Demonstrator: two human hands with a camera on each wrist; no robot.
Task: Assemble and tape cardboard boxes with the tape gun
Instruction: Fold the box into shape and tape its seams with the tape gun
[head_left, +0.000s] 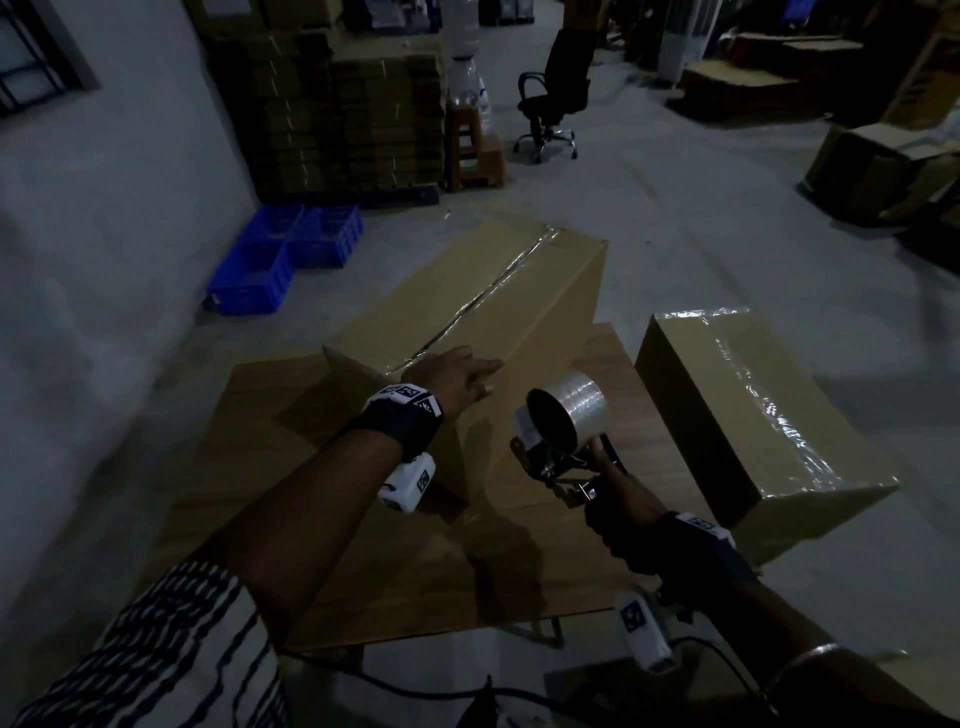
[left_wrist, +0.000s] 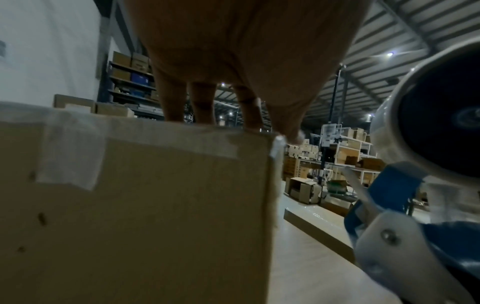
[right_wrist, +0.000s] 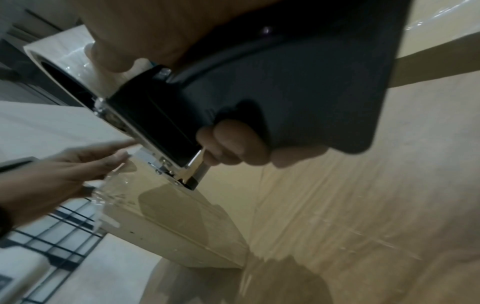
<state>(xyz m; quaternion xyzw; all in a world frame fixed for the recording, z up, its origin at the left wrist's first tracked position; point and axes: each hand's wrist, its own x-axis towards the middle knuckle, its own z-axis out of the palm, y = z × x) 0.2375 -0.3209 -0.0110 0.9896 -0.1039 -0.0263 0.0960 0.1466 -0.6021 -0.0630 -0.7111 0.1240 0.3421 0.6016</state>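
Note:
A long cardboard box lies on a wooden table, its top seam covered with clear tape. My left hand rests flat on the box's near top edge, fingers straight; in the left wrist view the fingers reach over the taped box corner. My right hand grips the handle of a tape gun carrying a clear tape roll, held in the air just right of the box's near end. In the right wrist view the fingers wrap the dark handle.
A second taped box stands at the table's right. Blue crates sit on the floor at the left, by stacks of flat cardboard. An office chair and a stool stand behind. More boxes line the right side.

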